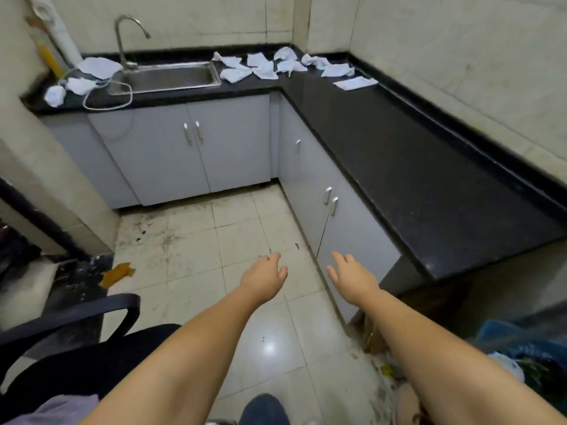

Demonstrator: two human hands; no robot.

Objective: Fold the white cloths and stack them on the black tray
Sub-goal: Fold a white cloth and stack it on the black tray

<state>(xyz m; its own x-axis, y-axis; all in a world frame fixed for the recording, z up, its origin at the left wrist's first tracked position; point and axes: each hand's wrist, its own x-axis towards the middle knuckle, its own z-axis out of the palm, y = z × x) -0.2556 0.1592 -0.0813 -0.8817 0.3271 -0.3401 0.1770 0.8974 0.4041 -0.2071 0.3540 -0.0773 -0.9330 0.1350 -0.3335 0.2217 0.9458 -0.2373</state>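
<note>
Head view of a small tiled kitchen corner with an L-shaped black stone bench (399, 154) on pale grey cabinets (196, 151). We hold both bare forearms out over the glossy white floor tiles (196, 250). Our left hand (264, 276) hangs palm down at about 6 o'clock in the view, its fingers (276, 258) loosely extended and holding nothing. Our right hand (352, 276) lies just beside it toward 5 o'clock, in front of a cabinet door, its fingers (337, 257) likewise relaxed and spread, touching nothing.

The crumpled white cloths (264, 69) lie scattered on the bench at 12 o'clock, between the rectangular stainless-steel sink (171, 76) and the far corner. One flatter, folded-looking white cloth (356, 82) rests apart from them toward 1 o'clock. More bunched white cloths (98, 67) sit at 11 o'clock, left of the curved chrome tap (122, 38), near a looped white cable (107, 96). All the cloths are well apart from our hands. We cannot make out a black tray on the dark bench.

At 8 o'clock stands a black office chair (76, 332) with a curved armrest, and a torn brown scrap (118, 273) lies on the floor beyond it. At 4 o'clock a blue plastic basket (503, 335) is partly visible, blurred.
</note>
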